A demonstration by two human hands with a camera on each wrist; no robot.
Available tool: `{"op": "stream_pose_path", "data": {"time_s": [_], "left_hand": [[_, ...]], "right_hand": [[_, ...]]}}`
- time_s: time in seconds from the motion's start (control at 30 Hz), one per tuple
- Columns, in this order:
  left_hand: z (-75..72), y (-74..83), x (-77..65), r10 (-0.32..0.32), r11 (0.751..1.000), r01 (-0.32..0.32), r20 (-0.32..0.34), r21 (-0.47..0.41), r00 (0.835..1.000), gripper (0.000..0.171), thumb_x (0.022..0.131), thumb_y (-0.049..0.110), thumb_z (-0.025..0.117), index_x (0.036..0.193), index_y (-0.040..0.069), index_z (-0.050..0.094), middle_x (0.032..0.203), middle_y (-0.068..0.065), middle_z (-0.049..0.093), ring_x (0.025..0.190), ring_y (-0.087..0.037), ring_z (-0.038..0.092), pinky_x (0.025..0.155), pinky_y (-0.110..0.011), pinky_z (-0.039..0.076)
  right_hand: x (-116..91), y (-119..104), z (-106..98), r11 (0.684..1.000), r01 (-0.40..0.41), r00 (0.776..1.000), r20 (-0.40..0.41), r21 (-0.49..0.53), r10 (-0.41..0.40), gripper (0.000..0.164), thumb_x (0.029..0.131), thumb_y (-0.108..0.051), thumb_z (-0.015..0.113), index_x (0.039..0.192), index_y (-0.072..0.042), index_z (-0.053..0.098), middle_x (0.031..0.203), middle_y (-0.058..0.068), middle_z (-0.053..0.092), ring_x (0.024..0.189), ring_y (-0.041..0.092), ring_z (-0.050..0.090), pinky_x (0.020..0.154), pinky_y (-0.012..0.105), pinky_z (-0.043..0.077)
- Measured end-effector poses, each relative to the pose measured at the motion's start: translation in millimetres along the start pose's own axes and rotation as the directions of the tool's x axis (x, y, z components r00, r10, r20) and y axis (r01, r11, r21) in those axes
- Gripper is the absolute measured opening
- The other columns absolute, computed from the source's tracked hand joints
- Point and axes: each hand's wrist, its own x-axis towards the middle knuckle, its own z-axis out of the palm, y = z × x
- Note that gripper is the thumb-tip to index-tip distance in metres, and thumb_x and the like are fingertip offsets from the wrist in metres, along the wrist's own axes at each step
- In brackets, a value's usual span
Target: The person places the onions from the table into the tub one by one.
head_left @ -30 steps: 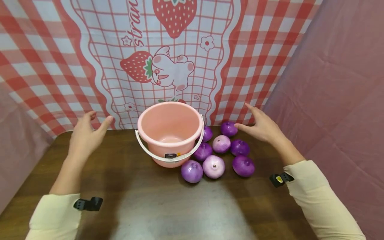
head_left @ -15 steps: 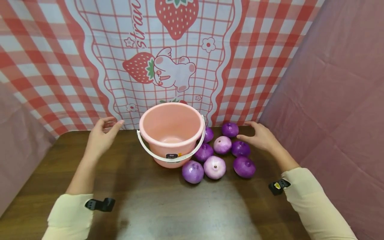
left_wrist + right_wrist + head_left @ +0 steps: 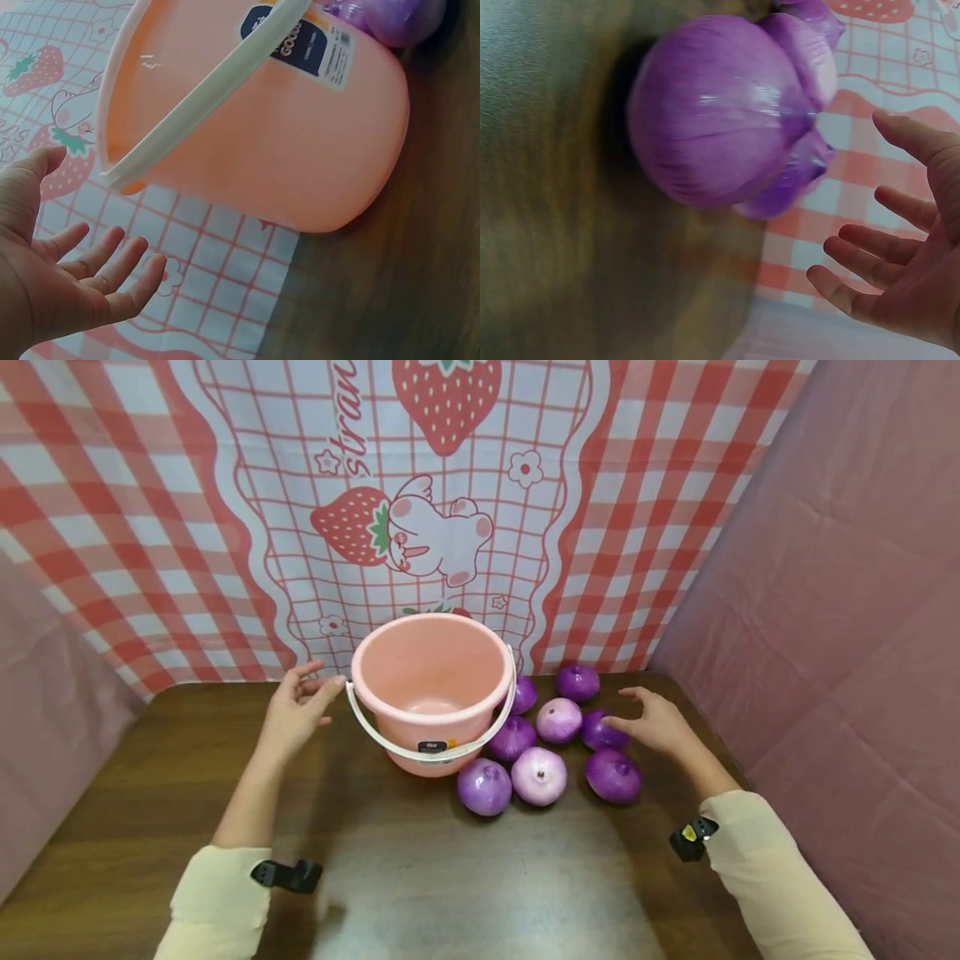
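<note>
A pink bucket (image 3: 431, 727) with a white handle (image 3: 442, 755) stands upright at the back of the table, its inside bare. My left hand (image 3: 296, 714) is beside its left rim, fingers spread and holding nothing; in the left wrist view a gap shows between the left hand (image 3: 75, 277) and the bucket (image 3: 300, 150). Several purple onions (image 3: 613, 776) lie to the bucket's right, two of them paler, such as the front onion (image 3: 539, 777). Over the right side of this group hovers my right hand (image 3: 656, 724), fingers loosely bent with nothing in them, nearest a dark purple onion (image 3: 600, 732).
The brown wooden table (image 3: 420, 877) runs toward me. Behind it hangs a red-and-white checked cloth (image 3: 622, 568) with strawberry prints. A pink cloth (image 3: 825, 635) hangs along the right side.
My left hand has moved right, close to the bucket's rim. My right hand has come lower and nearer, beside the dark onions. Bucket and onions have stayed in place.
</note>
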Motion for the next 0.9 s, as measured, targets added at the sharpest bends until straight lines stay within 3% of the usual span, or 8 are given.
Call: {"op": "stream_pose_path", "data": {"time_s": [0.27, 0.53, 0.9], "left_hand": [[9.0, -8.9, -0.7, -0.015, 0.996, 0.018, 0.029, -0.090, 0.999, 0.068, 0.093, 0.039, 0.056, 0.146, 0.010, 0.026, 0.132, -0.022, 0.049, 0.085, 0.007, 0.056, 0.076, -0.024, 0.058], [18.4, -12.5, -1.0, -0.036, 0.985, 0.044, 0.049, -0.170, 0.998, 0.066, 0.093, 0.032, 0.056, 0.147, 0.012, 0.023, 0.131, -0.023, 0.047, 0.086, -0.001, 0.058, 0.079, -0.031, 0.059], [24.7, -13.0, -3.2, -0.038, 0.963, 0.053, 0.063, -0.263, 0.997, 0.063, 0.094, 0.024, 0.055, 0.148, 0.014, 0.023, 0.131, -0.024, 0.044, 0.082, -0.002, 0.057, 0.076, -0.030, 0.060]], "right_hand": [[2.3, 10.7, 21.1, 0.998, -0.039, 0.999, 0.022, 0.043, 0.038, 0.070, 0.084, -0.043, 0.066, 0.134, 0.001, 0.043, 0.126, 0.034, 0.050, 0.116, 0.047, 0.048, 0.094, 0.056, 0.045], [5.7, 17.2, 33.6, 0.992, -0.067, 0.998, 0.026, 0.104, 0.065, 0.073, 0.085, -0.044, 0.065, 0.135, 0.003, 0.041, 0.127, 0.034, 0.049, 0.118, 0.046, 0.048, 0.097, 0.056, 0.044], [10.6, 20.5, 44.0, 0.983, -0.107, 0.994, 0.021, 0.149, 0.105, 0.074, 0.083, -0.042, 0.067, 0.135, 0.003, 0.040, 0.129, 0.034, 0.047, 0.119, 0.047, 0.046, 0.100, 0.057, 0.040]]}}
